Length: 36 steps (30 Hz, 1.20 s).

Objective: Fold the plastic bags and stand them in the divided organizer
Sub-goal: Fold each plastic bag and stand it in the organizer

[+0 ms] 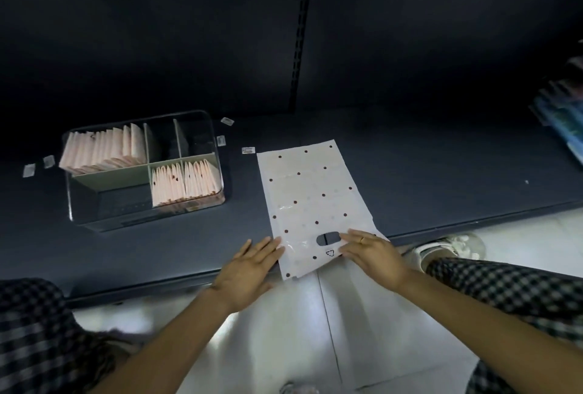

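Plastic bag (310, 201), white with dark dots, lies flat on dark shelf (441, 179), handle end overhanging front edge above pale tiled floor (362, 314); black back panel behind. Clear divided organizer (94, 207) at left: folded bags (104, 150) upright in rear-left compartment, more in front-right. Left hand (249, 270) and right hand (375, 255) press bag's near end, fingers straight, slightly spread

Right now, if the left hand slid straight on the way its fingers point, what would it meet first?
The left hand points up and right; its fingertips already touch the near left edge of the flat polka-dot plastic bag, so it would likely ride onto that bag first.
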{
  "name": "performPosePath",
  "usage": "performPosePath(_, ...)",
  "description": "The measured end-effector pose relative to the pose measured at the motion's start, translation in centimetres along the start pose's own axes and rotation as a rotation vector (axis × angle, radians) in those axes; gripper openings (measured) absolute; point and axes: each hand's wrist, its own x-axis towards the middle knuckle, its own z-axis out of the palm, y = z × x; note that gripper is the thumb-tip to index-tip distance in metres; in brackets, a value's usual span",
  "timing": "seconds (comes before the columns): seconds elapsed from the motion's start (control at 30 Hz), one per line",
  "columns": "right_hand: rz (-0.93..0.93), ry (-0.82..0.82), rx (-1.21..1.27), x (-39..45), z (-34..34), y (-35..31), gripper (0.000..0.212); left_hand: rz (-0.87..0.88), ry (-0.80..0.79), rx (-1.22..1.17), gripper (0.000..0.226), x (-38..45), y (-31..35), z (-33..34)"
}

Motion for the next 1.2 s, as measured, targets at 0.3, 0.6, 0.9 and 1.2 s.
performPosePath(0.3,0.221,-0.393,0.503,3.6,-2.7,-2.5,0.019,-0.06,0.024,-0.159,0.054,-2.9,-2.0,-0.5)
performPosePath(0.6,0.189,-0.392,0.52,11.3,-10.5,-2.0,0.024,-0.295,0.487,-0.632,0.025,-1.9,-1.3,-3.7)
performPosePath(0.9,0.282,-0.343,0.056,22.2,-6.4,0.3,0.013,-0.103,0.566,-0.221,0.049,2.3,-0.6,-3.5)
performPosePath(1.2,0.381,-0.331,0.013,24.4,-1.9,1.6,0.015,-0.139,0.23,-0.017,0.068,3.1,-1.1,-0.8)
